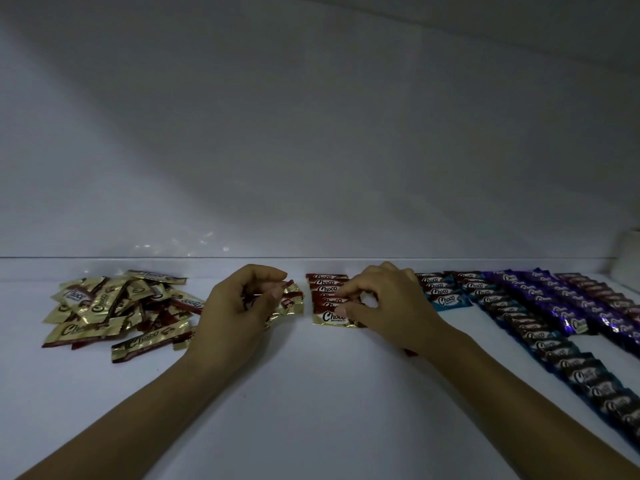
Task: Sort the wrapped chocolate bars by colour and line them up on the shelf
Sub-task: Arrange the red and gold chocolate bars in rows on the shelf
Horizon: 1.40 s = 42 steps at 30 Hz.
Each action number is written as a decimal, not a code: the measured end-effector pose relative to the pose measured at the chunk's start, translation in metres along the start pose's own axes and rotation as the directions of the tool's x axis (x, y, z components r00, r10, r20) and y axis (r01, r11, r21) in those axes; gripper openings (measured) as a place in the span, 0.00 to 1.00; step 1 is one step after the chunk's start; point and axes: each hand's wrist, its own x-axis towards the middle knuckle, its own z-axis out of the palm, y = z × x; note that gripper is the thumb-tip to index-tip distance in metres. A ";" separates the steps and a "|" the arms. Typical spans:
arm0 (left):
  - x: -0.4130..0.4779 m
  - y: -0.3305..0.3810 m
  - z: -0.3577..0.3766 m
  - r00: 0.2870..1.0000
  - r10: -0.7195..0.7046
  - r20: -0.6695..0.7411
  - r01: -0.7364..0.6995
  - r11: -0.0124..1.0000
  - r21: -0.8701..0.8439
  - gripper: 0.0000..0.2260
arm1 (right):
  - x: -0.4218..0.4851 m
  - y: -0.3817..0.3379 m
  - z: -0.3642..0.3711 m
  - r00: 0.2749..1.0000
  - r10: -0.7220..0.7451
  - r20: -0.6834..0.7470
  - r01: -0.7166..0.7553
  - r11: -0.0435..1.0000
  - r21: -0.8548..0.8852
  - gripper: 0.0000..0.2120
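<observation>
A loose heap of gold-wrapped chocolate bars point(114, 308) lies at the left of the white shelf point(311, 393). My left hand point(239, 306) grips a few gold bars point(289, 299) just right of the heap. A short row of gold bars point(327, 299) runs away from me in the middle; my right hand point(388, 303) pinches the nearest bar of that row at its right end. To the right lie a short light-blue row point(443, 294), a long blue row point(540, 341) and purple rows point(588, 306).
The white back wall point(311, 150) rises right behind the bars. A pale object point(627, 261) stands at the far right against the wall. Bare shelf surface stretches between my forearms and toward the front edge.
</observation>
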 end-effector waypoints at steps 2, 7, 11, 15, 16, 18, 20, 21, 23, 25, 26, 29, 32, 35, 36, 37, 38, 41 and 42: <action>0.000 0.000 0.000 1.000 0.001 -0.002 -0.001 1.000 -0.010 0.11 | -0.002 0.003 0.000 1.000 0.007 0.026 -0.007 1.000 -0.014 0.12; 0.000 -0.001 0.000 1.000 -0.013 -0.004 0.013 0.999 -0.034 0.10 | -0.003 0.005 0.001 0.996 0.009 0.094 -0.005 0.999 -0.038 0.13; 0.000 -0.001 0.000 1.000 -0.018 0.001 0.018 1.000 -0.023 0.10 | -0.003 0.003 0.000 0.995 0.008 0.098 -0.005 0.999 -0.036 0.14; 0.000 -0.002 -0.002 1.000 -0.014 0.000 0.014 1.000 -0.007 0.11 | -0.007 0.002 -0.003 0.998 0.006 0.070 -0.004 1.000 -0.020 0.12; 0.000 -0.002 -0.001 1.000 -0.015 0.001 0.015 1.000 -0.004 0.11 | -0.008 0.002 -0.004 0.997 0.008 0.073 -0.008 1.000 -0.007 0.10; 0.000 -0.002 -0.002 1.000 -0.016 0.002 0.016 1.000 0.000 0.11 | -0.010 0.002 -0.006 0.997 0.015 0.077 -0.016 1.000 0.012 0.09; 0.000 -0.002 -0.002 1.000 -0.016 0.000 0.016 1.000 0.001 0.11 | -0.011 0.001 -0.007 0.996 0.020 0.083 -0.020 1.000 0.003 0.08; 0.000 -0.002 -0.002 1.000 -0.013 -0.001 0.013 1.000 0.004 0.11 | -0.011 0.001 -0.007 0.996 0.023 0.090 -0.023 1.000 -0.004 0.09; 0.000 -0.002 -0.002 1.000 -0.008 -0.002 0.008 1.000 0.006 0.12 | -0.012 0.000 -0.007 0.994 0.031 0.108 -0.029 0.999 -0.018 0.09; 0.000 -0.002 -0.002 1.000 -0.011 -0.003 0.011 1.000 0.000 0.12 | -0.013 -0.002 -0.008 0.993 0.041 0.108 -0.040 0.999 -0.014 0.09; -0.001 -0.001 -0.002 1.000 -0.014 -0.003 0.013 1.000 -0.008 0.11 | -0.014 -0.004 -0.008 0.995 0.051 0.086 -0.053 0.998 0.020 0.09; -0.002 0.002 -0.001 1.000 -0.021 0.003 0.022 0.998 -0.066 0.11 | -0.012 -0.023 -0.009 0.991 0.124 0.047 -0.132 0.906 0.402 0.09; -0.004 0.008 0.001 0.999 -0.025 0.022 0.028 0.993 -0.113 0.11 | -0.013 -0.045 -0.003 0.982 0.128 0.142 -0.190 0.732 0.655 0.12; -0.007 0.014 0.005 0.997 -0.052 0.048 0.061 0.978 -0.202 0.10 | -0.014 -0.054 0.000 0.977 0.158 0.142 -0.210 0.630 0.747 0.09; -0.008 0.016 0.006 0.996 -0.060 0.072 0.074 0.974 -0.216 0.11 | -0.013 -0.054 -0.001 0.971 0.197 0.137 -0.227 0.577 0.784 0.08; -0.010 0.017 0.006 0.992 -0.062 0.109 0.084 0.972 -0.218 0.13 | -0.013 -0.052 -0.003 0.962 0.235 0.138 -0.245 0.526 0.814 0.07; -0.010 0.018 0.007 0.987 -0.060 0.151 0.091 0.973 -0.210 0.15 | -0.013 -0.051 -0.005 0.954 0.264 0.143 -0.260 0.486 0.835 0.06; -0.011 0.016 0.006 0.974 -0.056 0.218 0.099 0.977 -0.188 0.18 | -0.014 -0.048 -0.008 0.942 0.293 0.165 -0.289 0.455 0.842 0.06; -0.011 0.014 0.006 0.974 -0.063 0.216 0.104 0.977 -0.187 0.18 | -0.014 -0.047 -0.009 0.941 0.297 0.163 -0.293 0.473 0.831 0.05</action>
